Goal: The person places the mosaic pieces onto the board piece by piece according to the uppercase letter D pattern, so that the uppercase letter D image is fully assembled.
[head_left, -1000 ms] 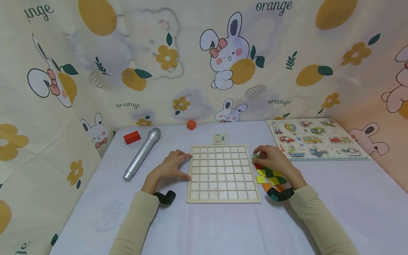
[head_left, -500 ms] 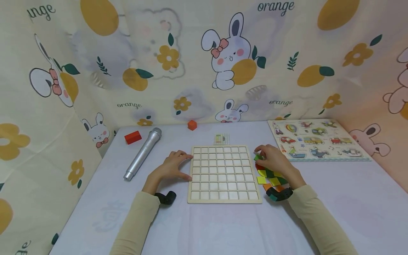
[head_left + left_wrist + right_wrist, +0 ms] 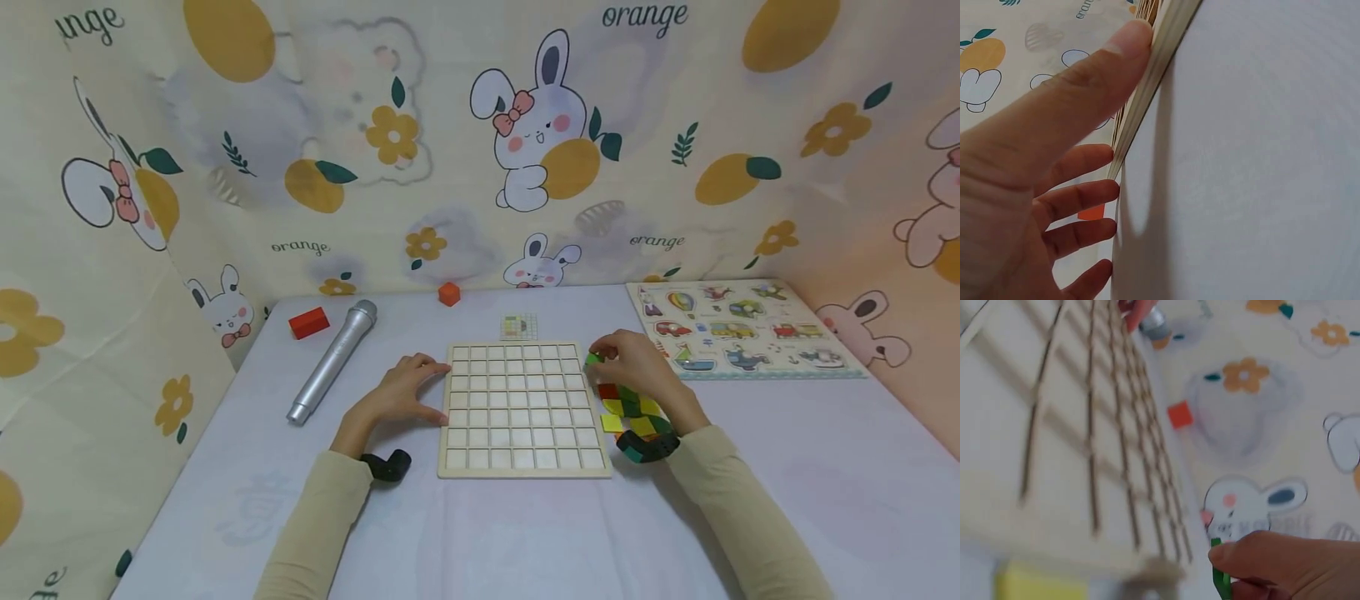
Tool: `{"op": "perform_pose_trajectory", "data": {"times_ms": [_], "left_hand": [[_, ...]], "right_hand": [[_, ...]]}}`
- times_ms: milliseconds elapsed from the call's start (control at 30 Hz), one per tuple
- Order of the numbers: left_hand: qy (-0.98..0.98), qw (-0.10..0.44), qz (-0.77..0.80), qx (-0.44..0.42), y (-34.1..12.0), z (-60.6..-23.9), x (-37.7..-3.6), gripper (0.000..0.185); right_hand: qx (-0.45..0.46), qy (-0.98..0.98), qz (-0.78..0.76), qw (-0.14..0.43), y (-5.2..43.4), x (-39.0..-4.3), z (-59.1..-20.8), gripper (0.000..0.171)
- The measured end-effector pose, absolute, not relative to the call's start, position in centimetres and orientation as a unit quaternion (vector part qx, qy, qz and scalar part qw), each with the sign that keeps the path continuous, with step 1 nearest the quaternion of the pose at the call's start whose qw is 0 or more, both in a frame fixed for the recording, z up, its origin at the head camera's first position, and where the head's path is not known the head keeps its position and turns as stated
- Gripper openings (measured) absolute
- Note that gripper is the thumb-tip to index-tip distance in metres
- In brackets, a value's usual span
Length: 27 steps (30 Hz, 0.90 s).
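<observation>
A light wooden grid board [image 3: 528, 472] lies flat on the table with bare square cells. My left hand [image 3: 397, 392] rests at its left edge, thumb and fingers spread. In the left wrist view the thumb [image 3: 1094, 75] touches the board's rim [image 3: 1159, 72] and the other fingertips meet it lower down. My right hand [image 3: 637, 371] pinches a small green tile [image 3: 1221, 580] between thumb and fingers, just off the board's upper right corner. Under and beside this hand lies a pile of yellow, green, red and orange tiles [image 3: 613, 423], partly hidden by the wrist strap.
Behind the board lies a small printed pattern card [image 3: 519, 327]. A silver microphone [image 3: 332, 362] and a red block [image 3: 309, 322] lie at left, a small orange-red cube [image 3: 449, 293] at the back. A picture puzzle board [image 3: 742, 329] occupies the back right. Patterned cloth walls surround the table.
My right hand has lifted from the tile pile with the green tile and moved slightly up and left toward the board. The left hand stays at the board's edge.
</observation>
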<state>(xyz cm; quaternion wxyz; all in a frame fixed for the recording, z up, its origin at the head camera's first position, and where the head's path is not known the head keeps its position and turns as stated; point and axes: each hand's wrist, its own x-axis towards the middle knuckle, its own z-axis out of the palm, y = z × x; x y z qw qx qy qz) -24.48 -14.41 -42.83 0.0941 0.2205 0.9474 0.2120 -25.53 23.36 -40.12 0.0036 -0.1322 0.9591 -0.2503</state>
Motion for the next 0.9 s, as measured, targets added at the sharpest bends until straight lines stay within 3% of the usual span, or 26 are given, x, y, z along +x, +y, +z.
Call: {"op": "perform_pose_trajectory", "data": {"times_ms": [233, 433, 900], "left_hand": [[0.947, 0.092, 0.217, 0.221, -14.6, -42.8, -24.3, 0.086], [0.948, 0.091, 0.212, 0.220, -14.4, -42.9, -24.4, 0.086], [0.947, 0.092, 0.210, 0.224, -14.4, -42.8, -24.4, 0.086]], "right_hand": [[-0.230, 0.933, -0.274, -0.028, 19.1, -26.1, -38.7, 0.026], [-0.306, 0.894, -0.327, -0.021, 15.2, -26.9, -39.2, 0.028], [-0.295, 0.899, -0.323, -0.018, 9.2, -28.2, -42.4, 0.022]]}}
